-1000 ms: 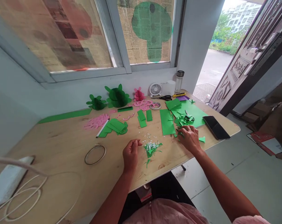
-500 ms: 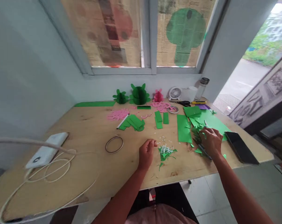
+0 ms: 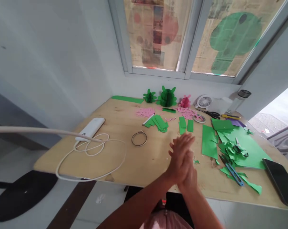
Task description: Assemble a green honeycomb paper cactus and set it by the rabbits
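Note:
My left hand [image 3: 178, 157] and my right hand [image 3: 189, 173] meet palm to palm over the front middle of the table. The left fingers are stretched out, and the right fingers that show are also straight; the space between the palms is hidden. A few tiny scraps lie beside the hands, and a small green paper scrap [image 3: 196, 162] is just right of them. To the right are blue-handled thread snips [image 3: 232, 170], small scissors [image 3: 239, 149] and torn green strips [image 3: 253, 185]. Green rectangles [image 3: 190, 126] of cut paper lie ahead of my fingertips.
Green paper sheets [image 3: 209, 141] and a phone [image 3: 279, 181] are at the right. Paper figures [image 3: 167, 96], a small fan [image 3: 204, 101] and a bottle [image 3: 238, 101] stand along the wall. At left, a white cable [image 3: 63, 159] loops near a power bank [image 3: 91, 127]; a bangle-like ring [image 3: 139, 138] lies nearer.
My right hand has left the green scraps and snips and come over to my left hand. The view has turned left. The pile of white and green bits is no longer visible on the table.

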`<control>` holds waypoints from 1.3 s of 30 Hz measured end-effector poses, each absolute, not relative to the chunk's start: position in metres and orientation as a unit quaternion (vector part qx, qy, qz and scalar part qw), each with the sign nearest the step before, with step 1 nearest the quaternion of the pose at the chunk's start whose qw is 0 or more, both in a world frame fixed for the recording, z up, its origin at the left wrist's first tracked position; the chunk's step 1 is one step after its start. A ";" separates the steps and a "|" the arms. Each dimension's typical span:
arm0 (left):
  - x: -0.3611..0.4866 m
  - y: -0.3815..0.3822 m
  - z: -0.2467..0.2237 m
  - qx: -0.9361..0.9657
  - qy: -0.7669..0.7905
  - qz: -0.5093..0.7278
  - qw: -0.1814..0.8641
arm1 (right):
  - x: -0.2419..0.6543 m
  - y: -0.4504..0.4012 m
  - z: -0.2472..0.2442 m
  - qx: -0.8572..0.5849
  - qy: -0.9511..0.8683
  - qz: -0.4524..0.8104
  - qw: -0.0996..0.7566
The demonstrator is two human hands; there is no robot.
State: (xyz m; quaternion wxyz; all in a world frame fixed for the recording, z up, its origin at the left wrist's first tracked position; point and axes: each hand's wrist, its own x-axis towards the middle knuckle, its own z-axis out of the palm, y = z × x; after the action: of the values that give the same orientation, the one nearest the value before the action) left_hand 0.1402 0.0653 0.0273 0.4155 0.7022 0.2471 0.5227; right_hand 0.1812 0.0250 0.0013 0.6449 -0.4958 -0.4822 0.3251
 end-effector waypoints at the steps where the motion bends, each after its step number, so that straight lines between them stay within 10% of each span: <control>1: 0.135 0.077 0.030 0.698 0.272 0.536 0.389 | 0.169 0.021 0.000 -0.498 -0.486 0.332 0.637; 13: 0.121 0.014 0.014 0.465 0.275 0.479 0.692 | 0.204 0.067 0.014 -0.551 -0.614 0.105 0.556; 16: 0.083 0.021 0.009 0.623 0.292 0.433 0.583 | 0.207 0.057 0.011 -0.578 -0.609 0.084 0.536; 21: 0.015 0.085 -0.003 0.772 0.548 0.299 0.117 | 0.208 0.007 -0.005 -0.611 -0.595 0.103 0.513; 39: 0.008 0.159 -0.008 0.798 0.556 0.231 0.041 | 0.250 -0.043 -0.042 -0.650 -0.599 0.005 0.468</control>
State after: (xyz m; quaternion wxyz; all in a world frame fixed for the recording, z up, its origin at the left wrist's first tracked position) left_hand 0.0075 0.1591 -0.0082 0.0407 0.7977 0.5557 0.2307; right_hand 0.2497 -0.0428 -0.0422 0.4676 -0.6502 -0.5988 0.0055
